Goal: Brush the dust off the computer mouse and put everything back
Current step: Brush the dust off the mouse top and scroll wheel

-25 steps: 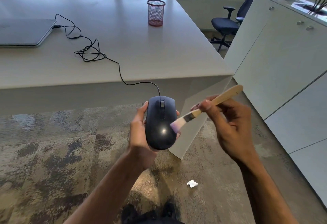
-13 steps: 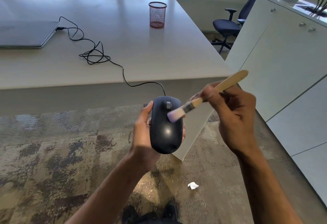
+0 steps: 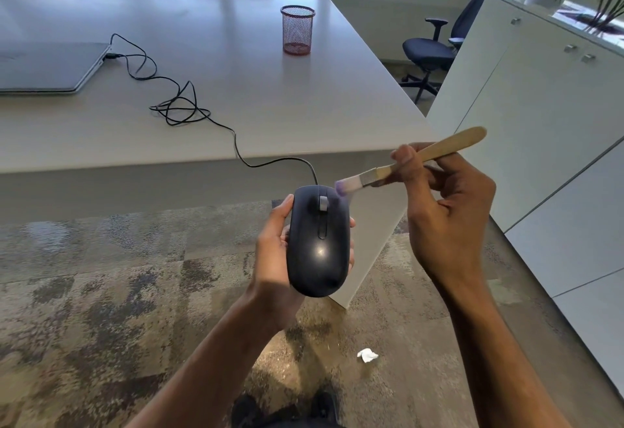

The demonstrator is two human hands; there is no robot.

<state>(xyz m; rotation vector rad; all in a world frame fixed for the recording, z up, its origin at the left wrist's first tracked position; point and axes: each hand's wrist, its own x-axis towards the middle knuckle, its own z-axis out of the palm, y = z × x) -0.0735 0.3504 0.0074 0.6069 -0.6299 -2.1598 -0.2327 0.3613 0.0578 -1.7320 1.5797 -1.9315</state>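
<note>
Mouse [image 3: 317, 241] sits cupped in our left hand [image 3: 273, 252], held in the air just off the desk's [image 3: 236, 89] near right corner, its cable [image 3: 189, 106] trailing back to the laptop [image 3: 47, 67]. Our right hand [image 3: 449, 211] pinches the brush [image 3: 405, 165], bristles touching the mouse's front right edge.

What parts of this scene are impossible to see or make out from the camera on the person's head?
- Underside of the mouse, head view: it faces away, and the left hand covers its far side.
- Dust on the mouse: too fine to tell.
- Laptop: cut off by the left edge.
- White scrap on the carpet: too small to identify.
- Middle of the brush handle: hidden under the right hand fingers.
- Shoes: cut off by the bottom edge.
</note>
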